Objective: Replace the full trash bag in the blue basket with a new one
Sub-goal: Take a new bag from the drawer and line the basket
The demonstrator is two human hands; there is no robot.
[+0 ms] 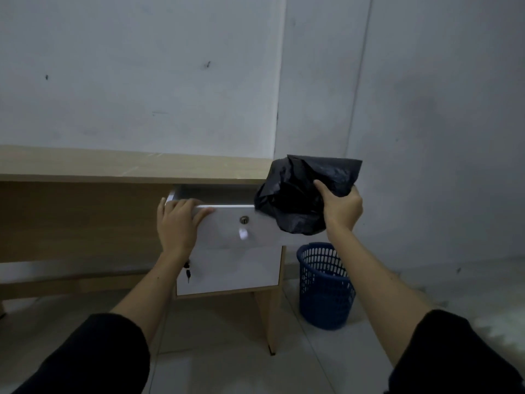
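My right hand [342, 207] grips a crumpled black trash bag [295, 191], holding it in the air above the right end of the desk drawer. My left hand [177, 220] rests on the top edge of the white drawer front [241, 226], fingers hooked over it; the drawer is pulled partly out. The blue basket [324, 285] stands on the floor to the right of the desk, below the bag. It looks unlined; its inside is mostly hidden by my right forearm.
The wooden desk [113, 166] stands against a grey wall. Below the drawer is a white cabinet door [233, 271] with keys [187, 273] hanging in its lock. A desk leg [268, 322] stands just left of the basket. Pale tiled floor lies all around.
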